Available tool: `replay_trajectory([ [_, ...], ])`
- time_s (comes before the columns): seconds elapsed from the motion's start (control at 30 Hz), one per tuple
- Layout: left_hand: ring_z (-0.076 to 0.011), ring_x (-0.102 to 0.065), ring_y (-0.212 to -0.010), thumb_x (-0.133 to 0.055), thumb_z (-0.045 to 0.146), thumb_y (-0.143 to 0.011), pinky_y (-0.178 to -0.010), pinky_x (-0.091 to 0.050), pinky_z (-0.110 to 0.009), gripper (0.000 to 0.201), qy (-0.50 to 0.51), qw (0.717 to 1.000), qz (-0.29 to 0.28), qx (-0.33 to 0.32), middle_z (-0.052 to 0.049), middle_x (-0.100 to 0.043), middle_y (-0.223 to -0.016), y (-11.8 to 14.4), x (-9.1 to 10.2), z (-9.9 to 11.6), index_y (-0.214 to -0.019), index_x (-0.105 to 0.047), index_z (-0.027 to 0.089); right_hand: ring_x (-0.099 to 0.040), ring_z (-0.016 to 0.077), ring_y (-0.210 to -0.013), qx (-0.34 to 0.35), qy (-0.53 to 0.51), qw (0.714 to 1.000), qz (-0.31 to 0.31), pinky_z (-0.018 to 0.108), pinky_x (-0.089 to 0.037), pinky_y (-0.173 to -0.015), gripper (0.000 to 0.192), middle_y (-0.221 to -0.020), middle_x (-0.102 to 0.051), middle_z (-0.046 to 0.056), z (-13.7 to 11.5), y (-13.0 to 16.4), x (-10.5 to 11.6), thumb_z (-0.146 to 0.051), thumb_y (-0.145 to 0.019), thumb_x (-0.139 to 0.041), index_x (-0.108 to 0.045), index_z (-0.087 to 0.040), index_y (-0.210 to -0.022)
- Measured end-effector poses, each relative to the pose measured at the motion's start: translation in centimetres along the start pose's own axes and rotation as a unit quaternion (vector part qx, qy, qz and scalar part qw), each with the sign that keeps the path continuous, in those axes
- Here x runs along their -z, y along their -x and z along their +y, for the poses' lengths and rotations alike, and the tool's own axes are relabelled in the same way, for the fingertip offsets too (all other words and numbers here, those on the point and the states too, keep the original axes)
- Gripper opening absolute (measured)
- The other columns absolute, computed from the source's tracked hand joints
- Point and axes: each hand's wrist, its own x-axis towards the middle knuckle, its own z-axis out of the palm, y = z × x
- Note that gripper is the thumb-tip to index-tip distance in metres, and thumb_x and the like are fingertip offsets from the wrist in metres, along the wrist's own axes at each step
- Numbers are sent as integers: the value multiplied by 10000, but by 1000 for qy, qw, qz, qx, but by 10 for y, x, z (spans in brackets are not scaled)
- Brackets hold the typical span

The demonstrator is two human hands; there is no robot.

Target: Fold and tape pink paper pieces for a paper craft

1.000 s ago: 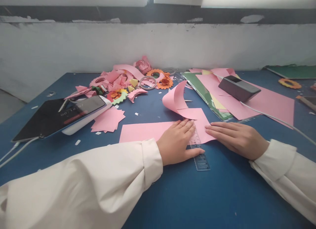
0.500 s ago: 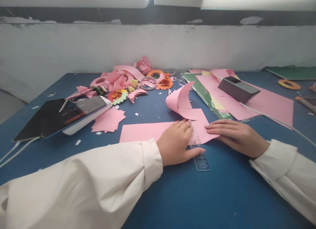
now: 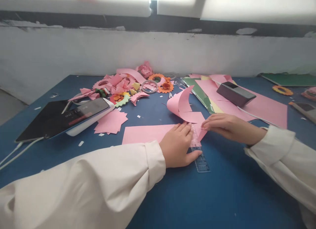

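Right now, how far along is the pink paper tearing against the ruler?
Done: finished paper flowers piled at the back, cut pink squares stacked. In hand: left hand presses the clear ruler on the pink sheet; right hand lifts the strip, already curled up. Left: the last bit under the ruler remains joined.

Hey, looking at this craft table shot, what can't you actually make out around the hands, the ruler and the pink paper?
- Head view: the clear ruler has its far end hidden under the left hand and the pink paper.
- The ruler's markings are too small to read.
- The right hand fingertips meet the paper's edge; whether they pinch it is unclear.
- The phone shows digits, blurred.
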Motion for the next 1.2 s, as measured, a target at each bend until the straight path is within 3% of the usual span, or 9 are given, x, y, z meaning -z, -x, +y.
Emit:
replay_trajectory([
  [0.17,-336,-420,-1292,-520,503,-850,-1118,-329,-426,667,-6,1000,-3,-2,-224,-460,-1367,0,-1,0,-1264,-494,-20,-597,117,-827,-60,55,996,32,300,-530,-746,252,-992,-621,44,33,-41,10,-363,-929,-486,-592,-154,-1022],
  [0.3,-333,-403,-1308,-508,524,-856,-1121,-324,-433,689,-14,1000,-6,1,-215,-438,-1390,1,-3,0,-1281,-478,-18,-582,162,-948,-142,177,961,157,365,-519,-817,315,-1119,-575,71,60,-63,26,-371,-913,-511,-542,-157,-1142],
  [0.37,-329,-402,-1310,-501,534,-859,-1121,-324,-427,689,-18,1000,-7,-1,-204,-448,-1387,2,-4,0,-1279,-484,-11,-557,178,-1024,-144,245,940,189,400,-491,-887,308,-1190,-548,82,64,-62,36,-371,-919,-498,-542,-181,-1157],
  [0.43,-325,-394,-1316,-491,551,-862,-1123,-320,-421,706,-23,1000,-8,-1,-196,-446,-1391,2,-4,-1,-1289,-475,-11,-549,186,-1053,-105,295,937,153,417,-477,-913,304,-1206,-545,82,62,-53,43,-368,-914,-507,-550,-180,-1150],
  [0.6,-305,-413,-1299,-470,597,-862,-1101,-341,-421,729,-34,999,-17,4,-172,-470,-1379,1,-2,-3,-1292,-477,8,-584,163,-953,2,373,927,41,367,-513,-823,269,-1082,-589,63,39,-18,36,-332,-902,-537,-565,-143,-1090],
  [0.73,-316,-432,-1279,-470,591,-867,-1077,-354,-452,723,-48,999,-24,0,-188,-485,-1360,5,0,-5,-1281,-484,-1,-580,214,-909,73,416,905,44,340,-452,-694,180,-1022,-636,119,-3,3,22,-108,-882,-479,-594,-119,-1021],
  [0.9,-321,-435,-1277,-474,587,-867,-1049,-368,-509,696,-62,998,-22,-13,-183,-485,-1362,20,5,-12,-1268,-496,19,-541,131,-720,244,412,876,60,291,-405,-684,70,-807,-647,-13,-46,22,5,-183,-852,-585,-598,-228,-904],
  [1.03,-317,-424,-1293,-449,582,-878,-1043,-371,-513,678,-71,997,-19,-14,-180,-459,-1386,37,11,-19,-1278,-492,36,-514,115,-652,272,397,874,67,284,-385,-619,64,-730,-624,-25,-53,28,-5,-219,-811,-654,-590,-212,-811],
  [1.2,-315,-399,-1314,-393,586,-895,-1059,-352,-494,685,-85,996,-19,-10,-173,-438,-1403,55,16,-23,-1303,-472,42,-546,124,-690,228,382,892,83,288,-387,-607,85,-778,-656,-11,-52,15,-9,-144,-828,-599,-611,-213,-876],
])
